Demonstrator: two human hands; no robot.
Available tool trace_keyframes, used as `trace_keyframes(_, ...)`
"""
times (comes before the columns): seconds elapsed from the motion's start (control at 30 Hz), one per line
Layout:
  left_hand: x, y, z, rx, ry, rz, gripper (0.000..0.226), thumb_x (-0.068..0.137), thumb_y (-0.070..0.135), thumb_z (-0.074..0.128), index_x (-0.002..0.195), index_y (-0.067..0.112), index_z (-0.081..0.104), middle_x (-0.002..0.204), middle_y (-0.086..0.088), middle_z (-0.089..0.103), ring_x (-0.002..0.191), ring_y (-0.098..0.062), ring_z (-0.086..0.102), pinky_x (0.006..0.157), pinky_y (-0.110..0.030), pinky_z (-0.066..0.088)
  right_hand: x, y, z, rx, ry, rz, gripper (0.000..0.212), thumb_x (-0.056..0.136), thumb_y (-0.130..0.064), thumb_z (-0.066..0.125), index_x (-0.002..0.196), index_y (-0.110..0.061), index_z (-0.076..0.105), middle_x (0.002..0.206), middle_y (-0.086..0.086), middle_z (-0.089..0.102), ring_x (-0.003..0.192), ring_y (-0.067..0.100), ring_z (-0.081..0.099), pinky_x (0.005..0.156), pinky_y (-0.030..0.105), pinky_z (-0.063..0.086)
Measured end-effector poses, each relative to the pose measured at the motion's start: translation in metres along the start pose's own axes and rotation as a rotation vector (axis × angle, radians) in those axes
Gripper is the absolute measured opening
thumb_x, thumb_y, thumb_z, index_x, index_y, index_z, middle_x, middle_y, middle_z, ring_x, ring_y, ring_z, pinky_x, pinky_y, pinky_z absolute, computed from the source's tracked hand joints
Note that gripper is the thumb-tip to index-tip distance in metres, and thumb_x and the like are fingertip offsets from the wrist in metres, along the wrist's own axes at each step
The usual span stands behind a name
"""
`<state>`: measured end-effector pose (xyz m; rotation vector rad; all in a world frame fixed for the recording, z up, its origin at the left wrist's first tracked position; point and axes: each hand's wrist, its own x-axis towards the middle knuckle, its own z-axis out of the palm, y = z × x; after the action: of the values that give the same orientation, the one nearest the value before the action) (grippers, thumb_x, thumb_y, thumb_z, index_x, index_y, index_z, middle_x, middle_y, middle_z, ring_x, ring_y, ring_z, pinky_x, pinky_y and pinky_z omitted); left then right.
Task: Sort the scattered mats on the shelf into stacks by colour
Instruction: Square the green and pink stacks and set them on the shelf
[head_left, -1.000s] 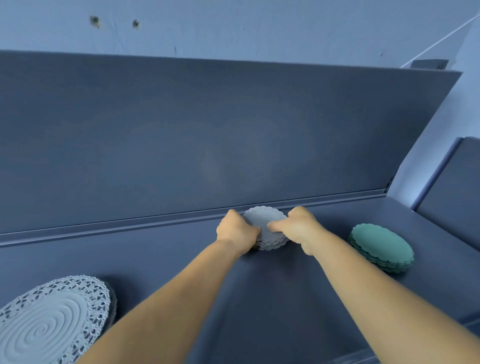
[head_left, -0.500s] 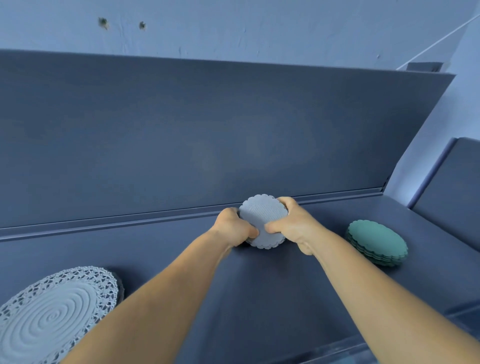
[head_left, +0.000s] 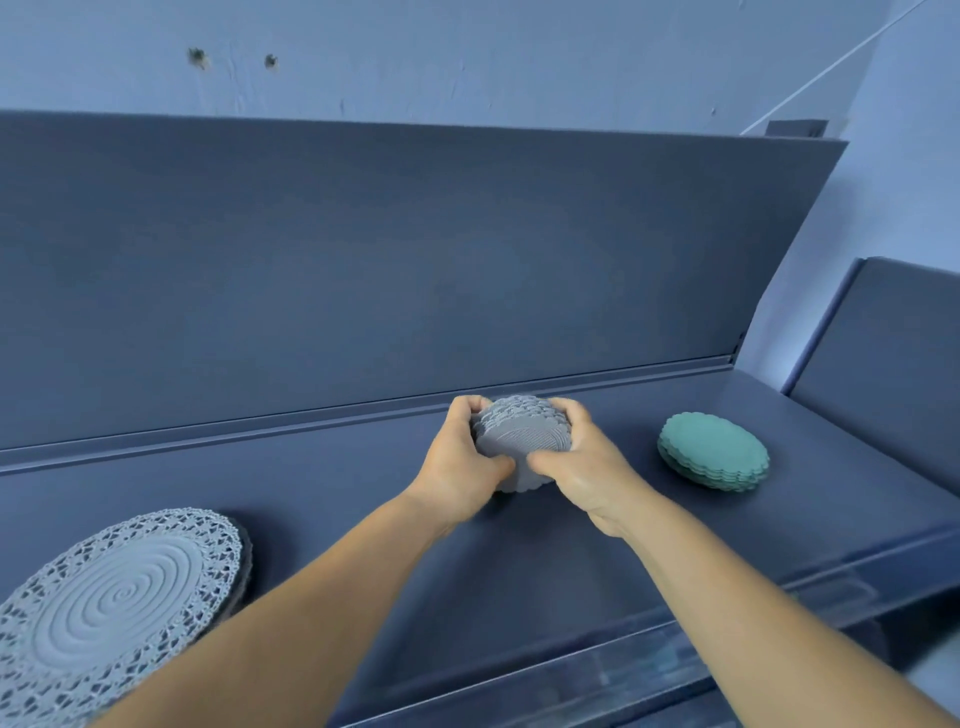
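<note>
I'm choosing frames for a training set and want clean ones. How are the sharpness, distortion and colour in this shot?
Head view: the grey mat stack held by the left hand and right hand is slightly motion-softened; the green stack and lace mat look crisper. The bottom right corner smears. Wide-angle bending tilts the shelf edges. A blue cast covers everything; no glare.

I see grey mats (head_left: 524, 441), ribbed, scalloped | green stack (head_left: 714, 457), scalloped | pale grey doily (head_left: 114, 597), spiral, lacy | shelf (head_left: 571, 571) dark blue
</note>
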<state>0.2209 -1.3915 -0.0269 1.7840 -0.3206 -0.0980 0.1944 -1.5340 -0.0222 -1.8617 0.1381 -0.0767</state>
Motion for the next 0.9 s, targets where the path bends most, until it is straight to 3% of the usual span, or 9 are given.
trace_keyframes(0.13,-0.002,0.000,0.004,0.080,-0.019,0.009,0.031,0.085,0.001,0.053,0.107,0.020,0.043,0.093,0.003,0.060,0.081,-0.015,0.059,0.075,-0.030,0.052,-0.001,0.000,0.002,-0.024,0.004,0.025,0.048,0.083,-0.002,0.051,0.118,-0.033,0.036,0.098,-0.010,0.052,0.085,0.009,0.050,0.070,0.023,0.042)
trace_keyframes(0.27,-0.003,0.002,0.004,0.093,-0.008,0.000,0.029,0.088,0.003,0.050,0.110,0.021,0.040,0.103,0.002,0.059,0.094,-0.017,0.059,0.082,-0.028,0.051,-0.001,-0.002,0.003,0.024,0.005,0.038,0.055,0.085,-0.004,0.048,0.132,-0.030,0.033,0.114,-0.003,0.051,0.095,0.014,0.048,0.075,0.024,0.041)
trace_keyframes(0.4,-0.002,0.002,0.005,0.096,0.002,-0.004,0.033,0.087,0.002,0.048,0.112,0.019,0.036,0.110,-0.005,0.057,0.091,-0.016,0.055,0.071,-0.021,0.045,0.000,-0.005,0.008,0.028,0.016,0.007,0.055,0.084,-0.002,0.044,0.129,-0.034,0.037,0.120,-0.001,0.051,0.089,0.013,0.048,0.070,0.024,0.040)
trace_keyframes(0.53,0.001,0.003,0.003,0.155,-0.028,-0.020,0.027,0.090,0.001,0.039,0.111,0.016,0.030,0.123,-0.011,0.048,0.103,-0.020,0.049,0.077,-0.026,0.041,0.004,-0.005,0.007,-0.051,0.014,0.032,0.056,0.087,-0.004,0.037,0.134,-0.034,0.033,0.118,0.001,0.052,0.092,0.015,0.047,0.072,0.025,0.040)
trace_keyframes(0.63,0.003,0.003,0.001,0.213,-0.045,-0.014,0.023,0.092,-0.001,0.034,0.108,0.015,0.030,0.123,-0.013,0.048,0.101,-0.020,0.048,0.077,-0.025,0.040,0.005,-0.004,0.004,-0.119,0.009,0.033,0.056,0.089,-0.004,0.033,0.135,-0.036,0.033,0.116,0.000,0.054,0.092,0.017,0.048,0.073,0.026,0.041)
trace_keyframes(0.8,0.004,0.007,0.004,0.238,0.021,-0.008,0.034,0.093,0.006,0.040,0.125,0.016,0.039,0.124,-0.004,0.050,0.103,-0.019,0.051,0.079,-0.026,0.039,0.001,-0.002,-0.010,-0.099,0.103,-0.033,0.049,0.088,-0.004,0.047,0.129,-0.031,0.050,0.115,-0.006,0.063,0.104,0.019,0.059,0.078,0.026,0.046)
trace_keyframes(0.9,0.005,0.017,0.014,0.173,0.054,-0.056,0.037,0.091,0.013,0.051,0.128,0.018,0.046,0.115,0.002,0.055,0.100,-0.017,0.055,0.073,-0.022,0.044,-0.005,-0.003,-0.031,0.012,0.169,-0.024,0.038,0.087,-0.004,0.056,0.122,-0.020,0.057,0.109,-0.006,0.067,0.099,0.014,0.062,0.076,0.021,0.047)
